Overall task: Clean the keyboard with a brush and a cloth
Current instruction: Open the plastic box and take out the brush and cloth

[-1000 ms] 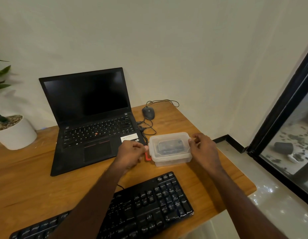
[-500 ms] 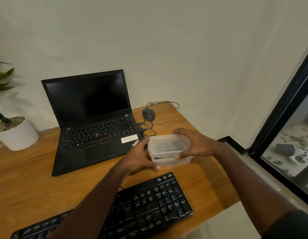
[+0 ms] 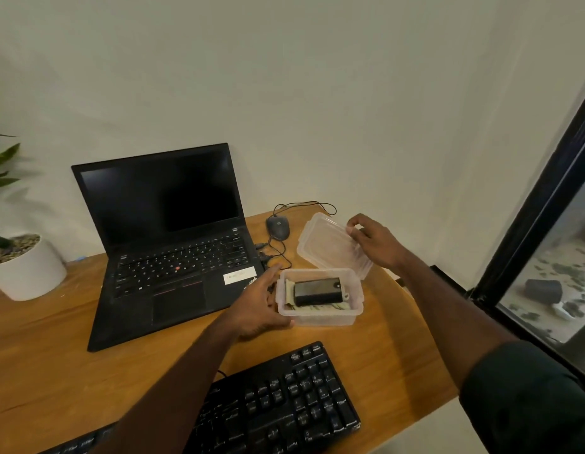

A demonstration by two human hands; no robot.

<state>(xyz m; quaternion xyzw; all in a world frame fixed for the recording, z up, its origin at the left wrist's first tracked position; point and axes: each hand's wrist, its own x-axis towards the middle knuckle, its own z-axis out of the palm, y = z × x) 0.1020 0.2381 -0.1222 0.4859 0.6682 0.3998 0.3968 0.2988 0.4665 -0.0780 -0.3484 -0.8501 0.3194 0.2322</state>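
The clear box (image 3: pixel 319 298) stands open on the desk (image 3: pixel 55 355) between laptop (image 3: pixel 173 244) and keyboard (image 3: pixel 278 407). Inside lies a black block (image 3: pixel 317 291) (what it is cannot be told), long axis left to right, on something pale. The left hand (image 3: pixel 258 304) holds the box's left end, thumb and fingers curled around it. The right hand (image 3: pixel 376 240) pinches the far edge of the lid (image 3: pixel 330 247), lifted off and tilted behind the box, arm reaching in from the right. The keyboard sits at the desk's near edge, running from lower left to right. A mouse (image 3: pixel 278 226) lies beside the laptop.
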